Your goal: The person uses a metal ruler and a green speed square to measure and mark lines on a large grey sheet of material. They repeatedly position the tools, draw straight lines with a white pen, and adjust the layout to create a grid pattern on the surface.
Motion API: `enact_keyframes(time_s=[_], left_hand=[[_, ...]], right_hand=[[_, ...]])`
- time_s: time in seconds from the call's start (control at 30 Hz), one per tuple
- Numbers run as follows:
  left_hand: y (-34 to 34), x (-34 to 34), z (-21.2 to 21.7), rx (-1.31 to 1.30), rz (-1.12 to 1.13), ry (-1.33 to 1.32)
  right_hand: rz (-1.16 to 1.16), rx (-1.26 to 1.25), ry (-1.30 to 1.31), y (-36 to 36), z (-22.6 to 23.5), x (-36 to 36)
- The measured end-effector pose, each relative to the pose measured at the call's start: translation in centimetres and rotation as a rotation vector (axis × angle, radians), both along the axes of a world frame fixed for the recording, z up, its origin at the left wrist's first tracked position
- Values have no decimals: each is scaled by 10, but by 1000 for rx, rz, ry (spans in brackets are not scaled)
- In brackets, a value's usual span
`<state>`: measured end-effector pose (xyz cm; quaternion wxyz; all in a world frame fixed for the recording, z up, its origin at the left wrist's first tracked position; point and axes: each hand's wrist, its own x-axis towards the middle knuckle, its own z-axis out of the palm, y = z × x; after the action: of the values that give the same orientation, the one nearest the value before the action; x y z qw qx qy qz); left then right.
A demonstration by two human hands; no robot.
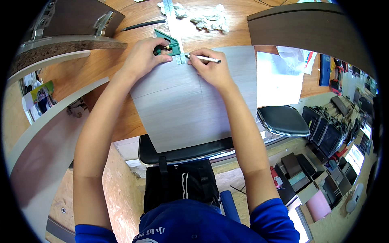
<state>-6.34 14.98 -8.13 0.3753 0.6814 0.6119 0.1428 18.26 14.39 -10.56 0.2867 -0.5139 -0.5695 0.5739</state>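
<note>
Grey wood-grain panel (194, 101) flat on tabletop (101, 69), overhanging chair | left hand (144, 56) fingers pressed on green square (168, 42) at far edge | right hand (210, 67) fingers clamped on pencil (204, 59) — tip at steel ruler (175, 28) | faint lines already drawn, marking seems partway | crumpled paper (210, 20) beyond

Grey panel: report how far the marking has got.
Done: faint pencil lines already cross the grey panel, one across, one lengthwise. In hand: the left hand presses the green square at the far edge while the right hand holds a pen beside its blade. Left: no cut shows; the panel is whole.
</note>
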Motion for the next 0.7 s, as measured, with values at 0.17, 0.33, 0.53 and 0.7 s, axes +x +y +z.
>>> enact_keyframes(time_s=[0.17, 0.33, 0.53, 0.7], left_hand=[[0, -2, -4, -12, 4, -16], [1, -1, -2, 1, -5, -24], [0, -1, -3, 5, 12, -33], [-1, -2, -1, -3, 0, -34]], right_hand=[[-45, -17, 61, -1, -3, -4], [6, 28, -30, -3, -3, 1], [-32, 5, 13, -1, 2, -5], [10, 45, -88, -5, 6, -1]])
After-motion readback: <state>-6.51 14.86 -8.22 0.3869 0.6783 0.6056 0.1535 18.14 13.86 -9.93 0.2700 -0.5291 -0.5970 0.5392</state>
